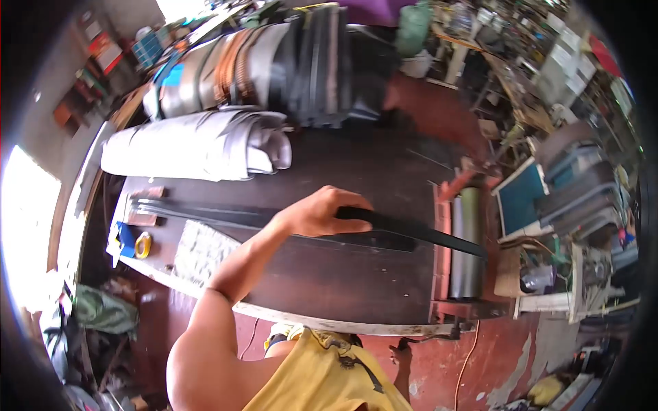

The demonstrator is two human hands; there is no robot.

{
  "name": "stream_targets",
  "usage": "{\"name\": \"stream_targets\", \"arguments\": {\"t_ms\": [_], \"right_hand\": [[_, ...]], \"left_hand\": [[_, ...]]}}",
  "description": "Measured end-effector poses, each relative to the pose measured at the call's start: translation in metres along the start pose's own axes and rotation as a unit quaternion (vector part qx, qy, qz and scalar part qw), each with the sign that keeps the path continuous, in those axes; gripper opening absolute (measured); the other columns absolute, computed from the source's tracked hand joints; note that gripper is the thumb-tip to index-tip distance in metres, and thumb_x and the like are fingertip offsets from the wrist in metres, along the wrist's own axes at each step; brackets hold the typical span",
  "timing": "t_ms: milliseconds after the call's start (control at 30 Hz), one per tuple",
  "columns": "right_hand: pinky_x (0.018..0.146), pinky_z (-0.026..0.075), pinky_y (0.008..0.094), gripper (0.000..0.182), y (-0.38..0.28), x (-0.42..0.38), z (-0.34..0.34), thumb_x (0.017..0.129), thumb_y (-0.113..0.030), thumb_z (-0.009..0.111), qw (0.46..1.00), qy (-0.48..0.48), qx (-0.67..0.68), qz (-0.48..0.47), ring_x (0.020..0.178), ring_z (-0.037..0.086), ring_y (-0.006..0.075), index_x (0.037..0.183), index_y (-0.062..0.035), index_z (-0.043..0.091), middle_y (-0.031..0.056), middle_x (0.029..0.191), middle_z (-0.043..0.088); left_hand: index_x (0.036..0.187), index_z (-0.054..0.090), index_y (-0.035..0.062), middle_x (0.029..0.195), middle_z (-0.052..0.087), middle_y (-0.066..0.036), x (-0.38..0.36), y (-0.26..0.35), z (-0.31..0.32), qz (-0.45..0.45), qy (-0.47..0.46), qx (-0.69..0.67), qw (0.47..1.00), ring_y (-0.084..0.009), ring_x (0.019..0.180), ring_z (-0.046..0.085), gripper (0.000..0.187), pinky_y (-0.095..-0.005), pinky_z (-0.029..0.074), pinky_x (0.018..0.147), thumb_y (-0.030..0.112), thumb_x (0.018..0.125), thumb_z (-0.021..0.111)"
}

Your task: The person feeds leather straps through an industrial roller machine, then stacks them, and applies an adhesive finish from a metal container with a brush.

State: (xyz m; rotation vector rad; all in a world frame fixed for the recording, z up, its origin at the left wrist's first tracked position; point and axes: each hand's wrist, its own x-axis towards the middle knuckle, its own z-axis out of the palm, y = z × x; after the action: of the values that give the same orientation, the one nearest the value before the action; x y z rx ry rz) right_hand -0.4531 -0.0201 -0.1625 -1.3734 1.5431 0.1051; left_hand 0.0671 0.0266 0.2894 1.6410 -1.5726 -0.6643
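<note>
The left hand (332, 211) is wrapped over a black strip (439, 238) above the middle of the worktable (329, 281), thumb along the strip's near side and fingers curled across it. The right hand (401, 356), low beyond the near edge and small in view, appears folded round a crank handle (410, 340). From the left hand the black strip slants toward the worktable's right edge, its end over the rollers (467, 277) in their red frame (442, 260); whether it is pinched there cannot be told. Because it crosses at a slant, it could run skewed or ride toward one end of the rollers if the crank turned unguided. A hard pull could also draw the left hand toward them, should the grip not loosen. A second dark strip (394, 241) lies close beneath and could be dragged along or overlap. Toward the left edge, the black strip's tail runs near the patterned sheet (202, 253) and the yellow tape roll (142, 245), which a sideways swing might push off the near left corner. The white roll (185, 147), by the far edge, could shift if bumped. Past the near right corner hangs an orange cord (469, 359), a possible snag for the crank.
</note>
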Motion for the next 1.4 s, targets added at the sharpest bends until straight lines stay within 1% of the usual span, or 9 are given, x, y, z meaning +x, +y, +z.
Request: {"name": "stream_targets", "arguments": {"t_ms": [167, 367, 467, 667, 867, 967, 1067, 1233, 1400], "right_hand": [[0.074, 0.054, 0.0469, 0.073, 0.056, 0.035, -0.031, 0.08, -0.038, 0.081, 0.996, -0.018, -0.051, -0.075, 0.097, 0.068, 0.0272, 0.129, 0.0062, 0.05, 0.0169, 0.103, 0.067], [0.096, 0.046, 0.0437, 0.065, -0.245, -0.168, -0.035, 0.093, -0.052, 0.06, 0.972, -0.06, 0.196, -0.115, 0.12, 0.058, 0.0296, 0.141, -0.0102, 0.047, 0.0165, 0.132, 0.058], [0.11, 0.036, 0.0432, 0.064, -0.334, -0.172, 0.04, 0.1, -0.057, 0.046, 0.822, -0.276, 0.451, -0.21, 0.137, 0.045, 0.032, 0.148, -0.0153, 0.039, 0.014, 0.149, 0.048], [0.106, 0.043, 0.0373, 0.051, -0.442, -0.112, 0.13, 0.103, -0.036, 0.053, 0.691, -0.293, 0.606, -0.262, 0.133, 0.051, 0.0236, 0.143, -0.0054, 0.043, 0.0122, 0.144, 0.054], [0.113, 0.045, 0.0397, 0.046, -0.483, -0.101, 0.13, 0.104, -0.009, 0.049, 0.737, -0.104, 0.612, -0.267, 0.135, 0.05, 0.0261, 0.145, 0.0043, 0.036, 0.015, 0.147, 0.05], [0.113, 0.044, 0.0455, 0.043, -0.478, -0.081, 0.153, 0.103, -0.011, 0.05, 0.748, -0.157, 0.612, -0.202, 0.135, 0.05, 0.0261, 0.143, 0.0017, 0.04, 0.0146, 0.146, 0.051], [0.114, 0.04, 0.0481, 0.039, -0.46, -0.065, 0.209, 0.105, -0.015, 0.048, 0.781, -0.208, 0.573, -0.136, 0.138, 0.047, 0.0234, 0.143, -0.0062, 0.045, 0.0071, 0.149, 0.05], [0.118, 0.034, 0.0469, 0.04, -0.437, -0.046, 0.281, 0.104, -0.017, 0.05, 0.726, -0.207, 0.645, -0.122, 0.141, 0.043, 0.0248, 0.143, -0.0086, 0.046, 0.0069, 0.152, 0.046], [0.123, 0.026, 0.0474, 0.047, -0.441, -0.05, 0.279, 0.105, -0.016, 0.048, 0.704, -0.235, 0.648, -0.171, 0.146, 0.035, 0.0266, 0.149, -0.0053, 0.036, 0.0115, 0.157, 0.038]], "left_hand": [[0.115, 0.07, 0.0047, 0.102, 0.07, -0.016, -0.142, -0.05, -0.086, -0.045, 0.073, 0.106, 0.991, -0.035, 0.093, 0.068, 0.039, -0.0427, 0.053, 0.08, 0.033, 0.088, 0.073], [0.117, 0.069, 0.0087, 0.095, 0.067, -0.014, -0.266, -0.1, -0.142, -0.12, 0.095, 0.176, 0.972, -0.0349, 0.091, 0.066, 0.039, -0.0459, 0.05, 0.078, 0.036, 0.089, 0.072], [0.117, 0.07, 0.0095, 0.093, 0.066, -0.014, -0.307, -0.127, -0.158, -0.133, 0.097, 0.164, 0.973, -0.0343, 0.091, 0.065, 0.038, -0.0462, 0.05, 0.077, 0.036, 0.089, 0.071], [0.114, 0.071, 0.0112, 0.101, 0.07, -0.013, -0.38, -0.155, -0.218, -0.132, 0.123, 0.239, 0.954, -0.0324, 0.099, 0.066, 0.038, -0.0439, 0.051, 0.086, 0.037, 0.086, 0.072], [0.108, 0.073, 0.0078, 0.104, 0.072, -0.016, -0.465, -0.21, -0.297, -0.295, 0.151, 0.232, 0.915, -0.0322, 0.105, 0.067, 0.041, -0.0449, 0.054, 0.094, 0.034, 0.077, 0.073], [0.111, 0.07, 0.0086, 0.11, 0.067, -0.016, -0.514, -0.265, -0.321, -0.404, 0.158, 0.309, 0.846, -0.0316, 0.114, 0.059, 0.046, -0.0515, 0.034, 0.111, 0.035, 0.074, 0.073], [0.132, 0.056, 0.0125, 0.121, 0.058, -0.016, -0.556, -0.372, -0.278, -0.378, 0.304, 0.554, 0.677, -0.0328, 0.122, 0.052, 0.056, -0.0564, 0.033, 0.107, 0.026, 0.08, 0.073], [0.13, 0.057, 0.008, 0.129, 0.059, -0.017, -0.487, -0.393, -0.145, -0.191, 0.447, 0.37, 0.792, -0.0351, 0.121, 0.058, 0.044, -0.0465, 0.047, 0.1, 0.007, 0.086, 0.064], [0.145, 0.047, 0.0099, 0.158, 0.03, -0.02, -0.417, -0.347, -0.05, -0.303, 0.386, 0.245, 0.836, -0.0386, 0.145, 0.031, 0.055, -0.0511, 0.032, 0.114, 0.016, 0.092, 0.062]]}}
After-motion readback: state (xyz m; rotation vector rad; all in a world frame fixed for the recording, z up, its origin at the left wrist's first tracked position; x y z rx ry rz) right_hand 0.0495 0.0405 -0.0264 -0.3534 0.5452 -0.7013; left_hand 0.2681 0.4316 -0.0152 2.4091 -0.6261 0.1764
